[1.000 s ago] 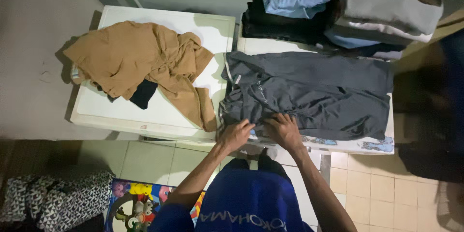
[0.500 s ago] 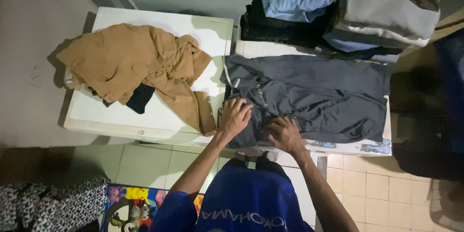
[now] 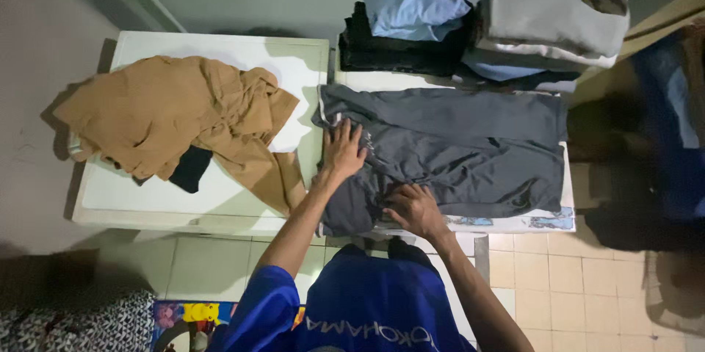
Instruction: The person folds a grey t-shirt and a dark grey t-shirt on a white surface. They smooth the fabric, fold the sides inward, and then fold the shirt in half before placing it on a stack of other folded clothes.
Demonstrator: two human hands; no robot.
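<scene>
Two white surfaces stand side by side: the left surface (image 3: 147, 198) carries a crumpled tan garment (image 3: 176, 117) with a small dark piece (image 3: 189, 168) showing under its edge, and the right surface (image 3: 507, 220) carries the work. Spread across it lies a dark grey garment (image 3: 455, 150), laid out lengthwise and mostly flat, with creases bunched toward its near left end. Behind it, against the wall, sits a stack of folded clothes (image 3: 499, 22) in light blue, black and grey.

The left hand (image 3: 344, 150) lies open, fingers spread, palm pressed flat on the grey garment near its left end, gripping nothing. The right hand (image 3: 413, 209) rests on the near edge of the same cloth, fingers curled loosely; whether it pinches a fold or only presses, I cannot tell.

The step in hand looks like smoothing the cloth flat. The next move likely calls for sweeping the creases outward while one hand anchors the fabric.
</scene>
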